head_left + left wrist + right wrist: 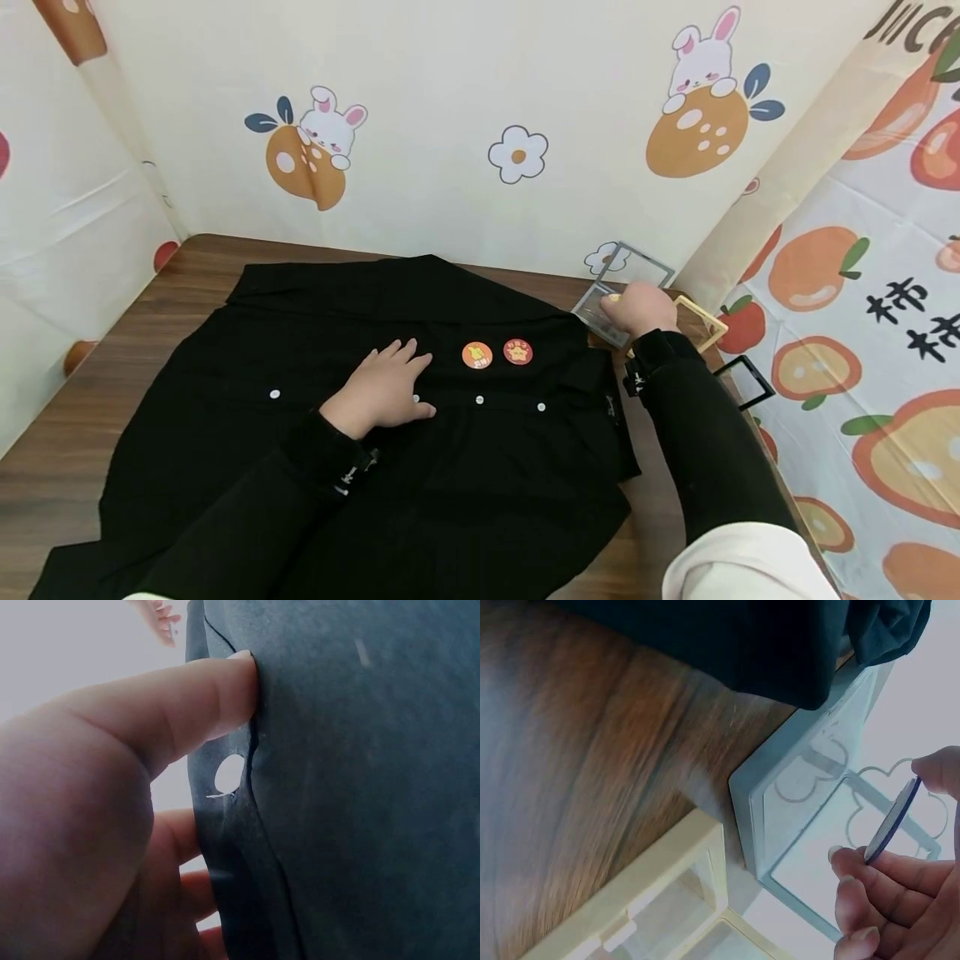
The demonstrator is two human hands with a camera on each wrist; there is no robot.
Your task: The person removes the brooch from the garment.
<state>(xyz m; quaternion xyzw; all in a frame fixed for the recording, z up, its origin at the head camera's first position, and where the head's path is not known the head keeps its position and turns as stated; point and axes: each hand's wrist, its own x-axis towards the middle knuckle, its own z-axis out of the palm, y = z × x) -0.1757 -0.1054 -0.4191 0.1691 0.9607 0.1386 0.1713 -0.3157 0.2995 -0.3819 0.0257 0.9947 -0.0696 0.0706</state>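
A black button-up shirt [450,500] lies spread across the table. My left hand [386,387] rests on its chest with fingers spread, the thumb beside a white button [229,774] on the placket. Two round badges sit on the fabric to the right of that hand: an orange badge [477,355] and a red badge [517,352]. At the table's back right, my right hand [643,308] pinches a thin round badge [892,819] between thumb and fingers, seen edge-on in the right wrist view. It is over a grey-framed clear case [751,810] whose lid stands raised.
Just right of the grey case is a cream-framed case [667,870], also opened. A black-framed case [757,385] sits at the table's right edge. Printed cloth hangs behind the wooden table [45,467] and along both sides.
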